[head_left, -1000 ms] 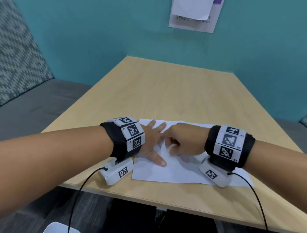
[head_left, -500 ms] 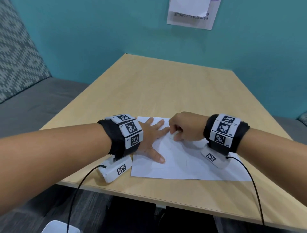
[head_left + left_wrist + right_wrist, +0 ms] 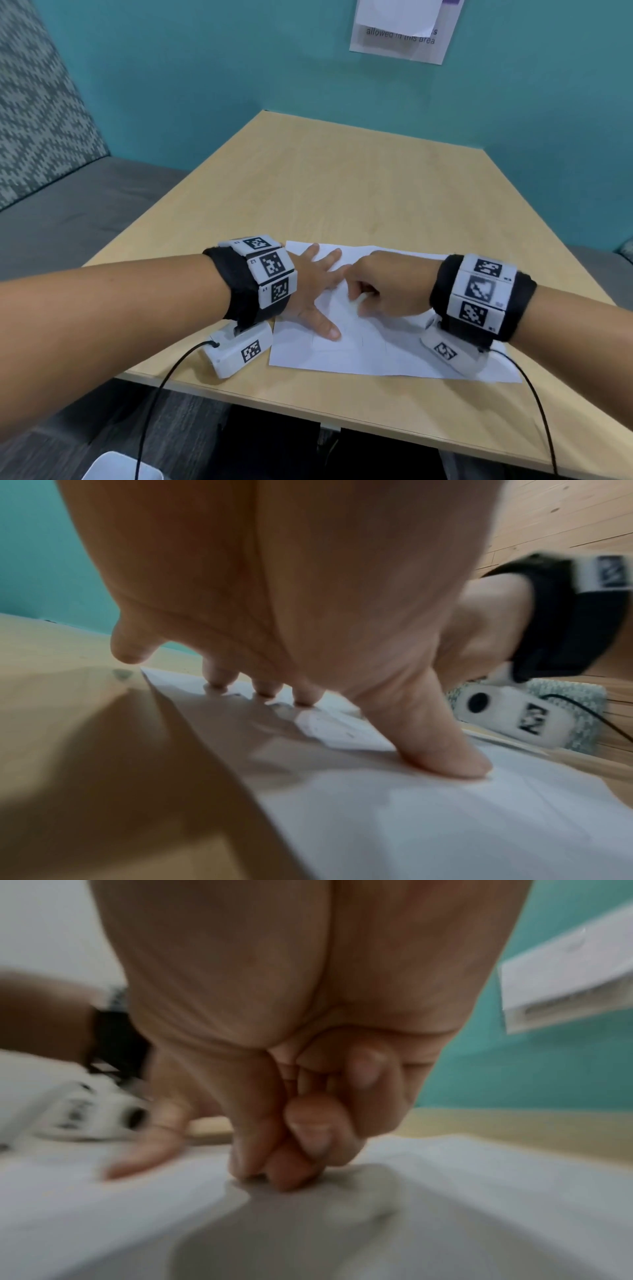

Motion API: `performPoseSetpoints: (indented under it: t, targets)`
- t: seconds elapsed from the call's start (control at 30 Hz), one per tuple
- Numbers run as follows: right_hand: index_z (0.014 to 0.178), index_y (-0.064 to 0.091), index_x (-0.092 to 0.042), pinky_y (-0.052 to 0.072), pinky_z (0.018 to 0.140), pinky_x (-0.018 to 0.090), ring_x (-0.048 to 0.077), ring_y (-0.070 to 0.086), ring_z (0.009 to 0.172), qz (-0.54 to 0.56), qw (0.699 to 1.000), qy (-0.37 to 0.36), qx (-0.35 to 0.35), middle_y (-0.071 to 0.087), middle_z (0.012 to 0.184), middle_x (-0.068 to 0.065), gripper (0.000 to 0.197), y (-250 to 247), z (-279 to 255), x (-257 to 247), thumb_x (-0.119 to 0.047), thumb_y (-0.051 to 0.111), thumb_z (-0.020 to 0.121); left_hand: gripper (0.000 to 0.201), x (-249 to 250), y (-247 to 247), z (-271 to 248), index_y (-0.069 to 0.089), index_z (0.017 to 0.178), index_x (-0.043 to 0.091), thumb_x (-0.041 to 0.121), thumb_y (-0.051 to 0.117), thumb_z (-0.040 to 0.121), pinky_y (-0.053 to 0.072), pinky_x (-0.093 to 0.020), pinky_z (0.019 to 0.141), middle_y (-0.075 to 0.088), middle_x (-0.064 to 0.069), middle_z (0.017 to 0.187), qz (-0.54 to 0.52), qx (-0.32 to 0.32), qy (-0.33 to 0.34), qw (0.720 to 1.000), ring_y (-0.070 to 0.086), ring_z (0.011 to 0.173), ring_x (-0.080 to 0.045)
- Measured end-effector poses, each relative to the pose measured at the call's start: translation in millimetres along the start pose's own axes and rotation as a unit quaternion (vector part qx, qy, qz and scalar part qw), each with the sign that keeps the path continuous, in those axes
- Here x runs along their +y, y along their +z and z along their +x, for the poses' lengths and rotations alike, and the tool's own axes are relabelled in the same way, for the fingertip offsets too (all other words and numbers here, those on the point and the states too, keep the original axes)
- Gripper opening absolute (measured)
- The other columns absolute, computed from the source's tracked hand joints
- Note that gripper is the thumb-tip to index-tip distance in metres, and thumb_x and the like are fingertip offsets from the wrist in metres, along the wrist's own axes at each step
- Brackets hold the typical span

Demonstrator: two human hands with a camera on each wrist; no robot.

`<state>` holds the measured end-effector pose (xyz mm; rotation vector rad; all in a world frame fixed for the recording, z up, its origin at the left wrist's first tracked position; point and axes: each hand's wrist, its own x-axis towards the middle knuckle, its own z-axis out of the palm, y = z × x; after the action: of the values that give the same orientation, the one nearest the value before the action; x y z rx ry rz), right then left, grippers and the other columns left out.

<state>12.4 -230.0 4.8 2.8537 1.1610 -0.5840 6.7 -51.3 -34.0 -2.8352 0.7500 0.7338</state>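
A white sheet of paper [image 3: 376,349] with faint pencil lines lies near the front edge of the wooden table [image 3: 342,192]. My left hand [image 3: 318,287] lies flat on the sheet's left part, its fingers spread and its thumb pressing down; the left wrist view shows the fingertips [image 3: 263,692] on the paper [image 3: 445,818]. My right hand [image 3: 363,294] is curled just to the right. Its thumb and fingers pinch a small white object [image 3: 358,300] down against the sheet. In the blurred right wrist view the pinched fingertips [image 3: 291,1177] touch the paper [image 3: 103,1218] and hide the object.
Both wrists carry black bands with white marker blocks and cabled cameras. A teal wall with a paper notice [image 3: 400,31] stands behind the table. A grey bench [image 3: 68,212] runs along the left. Something white [image 3: 120,467] sits on the floor below.
My right hand slid away across the paper, then came back toward me, still pinching the white object. The left hand stayed pressed on the sheet.
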Motion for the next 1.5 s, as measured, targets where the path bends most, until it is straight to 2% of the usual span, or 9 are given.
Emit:
performPoseSetpoints:
  t: [0.1,0.27,0.4,0.53,0.7,0.83,1.0,1.17,1.5]
  targets:
    - [0.093,0.063,-0.016,0.036,0.062,0.021,0.014,0.051,0.071,0.002,0.998,0.047,0.033,0.050,0.069,-0.015,0.010,-8,5,11,-0.020,0.065,0.084,0.118,1,-2,-2,-0.021,0.153,0.039,0.085,0.053,0.073,0.007,-0.069,0.114,-0.026,0.008,0.162,0.004,-0.005,-0.011,1.000,-0.019,0.150,-0.030]
    - [0.079,0.051,-0.030,0.032,0.058,0.016,0.003,0.047,0.063,0.031,0.999,-0.017,-0.017,0.049,0.068,-0.017,0.018,5,-6,-9,-0.021,0.065,0.084,0.114,1,-1,-2,-0.017,0.154,0.041,0.083,0.053,0.074,0.006,-0.068,0.112,-0.024,0.006,0.163,-0.002,0.004,0.002,1.000,-0.019,0.150,-0.031]
    - [0.088,0.060,-0.023,0.036,0.059,0.019,0.016,0.053,0.074,0.020,0.998,0.053,0.032,0.051,0.073,-0.015,0.009,-7,4,10,-0.024,0.067,0.083,0.117,2,-1,-2,-0.021,0.153,0.039,0.086,0.051,0.073,0.008,-0.069,0.114,-0.025,0.007,0.163,0.013,0.000,-0.009,1.000,-0.017,0.151,-0.031]
    - [0.085,0.057,-0.020,0.040,0.063,0.023,0.010,0.051,0.066,0.030,0.999,-0.016,-0.016,0.055,0.071,-0.011,0.007,8,-2,-10,-0.022,0.063,0.084,0.114,0,-1,-3,-0.018,0.153,0.043,0.083,0.054,0.074,0.005,-0.069,0.112,-0.024,0.005,0.163,-0.007,0.009,0.006,1.000,-0.018,0.150,-0.033]
    - [0.093,0.063,-0.015,0.037,0.058,0.020,0.017,0.052,0.074,0.005,0.997,0.056,0.044,0.052,0.073,-0.012,0.011,-8,3,8,-0.021,0.064,0.085,0.118,1,-1,-1,-0.022,0.153,0.039,0.086,0.051,0.073,0.008,-0.071,0.113,-0.027,0.009,0.162,0.010,-0.006,-0.011,1.000,-0.019,0.150,-0.029]
    - [0.084,0.053,-0.022,0.037,0.063,0.024,0.007,0.046,0.063,0.024,0.999,-0.015,-0.016,0.051,0.069,-0.011,0.008,6,-6,-18,-0.021,0.061,0.085,0.112,1,-3,-4,-0.016,0.153,0.044,0.083,0.053,0.075,0.007,-0.073,0.111,-0.026,0.007,0.162,-0.003,-0.002,0.006,1.000,-0.019,0.150,-0.031]
    - [0.089,0.062,-0.012,0.042,0.064,0.028,0.019,0.052,0.071,-0.005,0.997,0.067,0.043,0.061,0.077,0.000,0.009,-8,2,4,-0.020,0.063,0.085,0.116,1,0,-2,-0.021,0.153,0.038,0.086,0.050,0.074,0.010,-0.070,0.113,-0.024,0.007,0.163,0.017,0.005,-0.009,1.000,-0.017,0.151,-0.030]
    - [0.088,0.057,-0.022,0.040,0.065,0.023,0.011,0.050,0.069,0.017,1.000,0.015,-0.003,0.053,0.073,-0.012,0.007,3,-7,-10,-0.022,0.063,0.086,0.117,-2,0,-1,-0.021,0.153,0.039,0.086,0.050,0.073,0.006,-0.069,0.112,-0.025,0.007,0.163,0.012,0.005,0.003,1.000,-0.018,0.150,-0.032]
    - [0.092,0.061,-0.019,0.042,0.068,0.025,0.016,0.054,0.075,0.008,0.997,0.058,0.056,0.055,0.076,-0.011,0.009,6,-8,2,-0.024,0.064,0.085,0.117,7,-4,-6,-0.018,0.155,0.035,0.087,0.048,0.074,0.004,-0.065,0.116,-0.021,0.003,0.164,0.004,0.020,-0.034,0.999,-0.015,0.151,-0.033]
